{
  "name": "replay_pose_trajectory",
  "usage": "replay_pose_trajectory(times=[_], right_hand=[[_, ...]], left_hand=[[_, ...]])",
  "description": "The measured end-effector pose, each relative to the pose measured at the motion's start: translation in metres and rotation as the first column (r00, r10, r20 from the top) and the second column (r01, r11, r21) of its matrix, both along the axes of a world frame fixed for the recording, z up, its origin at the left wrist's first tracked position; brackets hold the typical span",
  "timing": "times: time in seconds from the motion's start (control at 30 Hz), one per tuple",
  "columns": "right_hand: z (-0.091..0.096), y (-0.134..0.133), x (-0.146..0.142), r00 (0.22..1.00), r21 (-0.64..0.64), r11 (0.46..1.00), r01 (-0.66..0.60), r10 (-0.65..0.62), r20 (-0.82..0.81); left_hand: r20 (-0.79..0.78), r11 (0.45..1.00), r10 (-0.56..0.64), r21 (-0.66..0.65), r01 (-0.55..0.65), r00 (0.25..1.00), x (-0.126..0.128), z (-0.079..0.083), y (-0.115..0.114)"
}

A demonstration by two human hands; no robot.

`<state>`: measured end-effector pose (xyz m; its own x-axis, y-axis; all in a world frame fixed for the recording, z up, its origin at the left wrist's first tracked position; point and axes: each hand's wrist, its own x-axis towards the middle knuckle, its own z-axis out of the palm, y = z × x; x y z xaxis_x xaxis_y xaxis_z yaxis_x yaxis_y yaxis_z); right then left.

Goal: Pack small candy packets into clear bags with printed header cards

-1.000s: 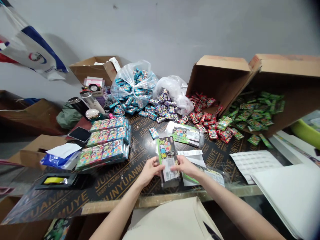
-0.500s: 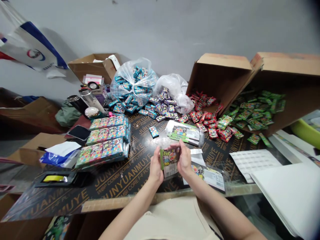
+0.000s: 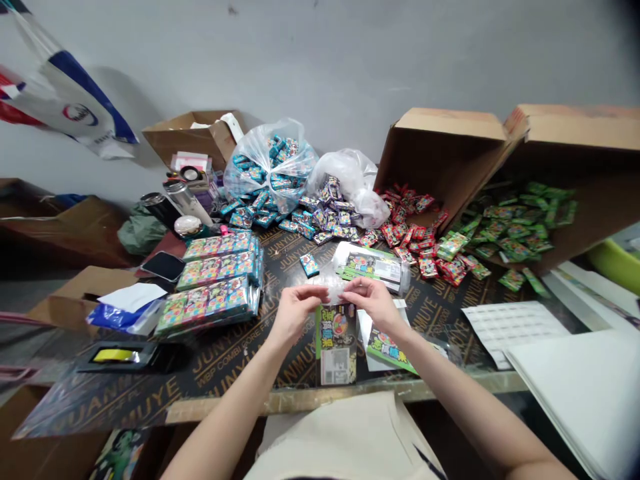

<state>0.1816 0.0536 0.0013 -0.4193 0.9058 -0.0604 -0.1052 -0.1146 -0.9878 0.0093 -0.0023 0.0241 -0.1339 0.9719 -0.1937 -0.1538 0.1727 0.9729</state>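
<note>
- The left hand (image 3: pixel 295 312) reaches in over the near edge of the table (image 3: pixel 225 363), its fingers bent inward at a crumple of clear plastic (image 3: pixel 334 281).
- The right hand (image 3: pixel 379 305) faces it from the other side, thumb and forefinger drawn close at the same plastic (the two sets of fingertips nearly meet).
- Whether either hand's fingers are clamped on the film, I cannot tell (it is thin, shiny and blurred).
- The printed packet (image 3: pixel 336 343) lies face up on the table just below both hands, its upper end by the fingertips (I cannot tell whether it is joined to the clear plastic).
- Beneath the right forearm lies a green-edged packet (image 3: pixel 390 353), with white paper (image 3: pixel 369 330) beside it.
- Beyond the hands rest a small blue sachet (image 3: pixel 309 265) and more flat packaging (image 3: pixel 373 268).
- To the left stand rows of filled packs (image 3: pixel 213 275), near a phone (image 3: pixel 164 266) and a tape dispenser (image 3: pixel 117 356) (its roll is yellow).
- Along the back are a clear bag of blue sachets (image 3: pixel 270 167), a heap of purple sachets (image 3: pixel 330 217), red sachets (image 3: pixel 429 267) and green sachets (image 3: pixel 517 230), the last two spilling from tipped cartons (image 3: pixel 440 143).
- A pale printed sheet (image 3: pixel 515 327) lies at the right.
</note>
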Motion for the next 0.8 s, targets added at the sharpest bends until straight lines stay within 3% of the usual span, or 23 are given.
replay_pose_trajectory(times=[0.1,0.2,0.27,0.43,0.67,0.8], right_hand=[[0.001,-0.004,0.002,0.998,0.187,0.982,-0.002,-0.009,0.061],[0.0,-0.012,0.004,0.992,0.279,0.96,-0.033,-0.002,0.124],[0.002,-0.015,0.005,0.992,0.263,0.964,-0.033,-0.001,0.128],[0.013,-0.015,0.005,0.992,0.087,0.991,-0.098,0.091,0.09],[0.02,-0.02,0.005,0.984,0.128,0.985,-0.114,0.094,0.15],[0.016,-0.015,0.003,0.978,0.134,0.983,-0.125,0.1,0.181]], left_hand=[[-0.304,0.992,-0.041,0.102,0.075,0.952,-0.002,0.012,-0.003],[-0.461,0.983,-0.079,0.109,0.145,0.884,-0.006,0.012,-0.004],[-0.48,0.982,-0.1,0.093,0.164,0.872,-0.01,0.01,-0.001],[-0.485,0.973,-0.18,0.038,0.226,0.856,-0.016,0.013,0.003],[-0.488,0.958,-0.249,0.002,0.286,0.837,-0.016,0.014,0.001],[-0.529,0.962,-0.22,0.02,0.271,0.82,-0.01,0.012,0.0]])
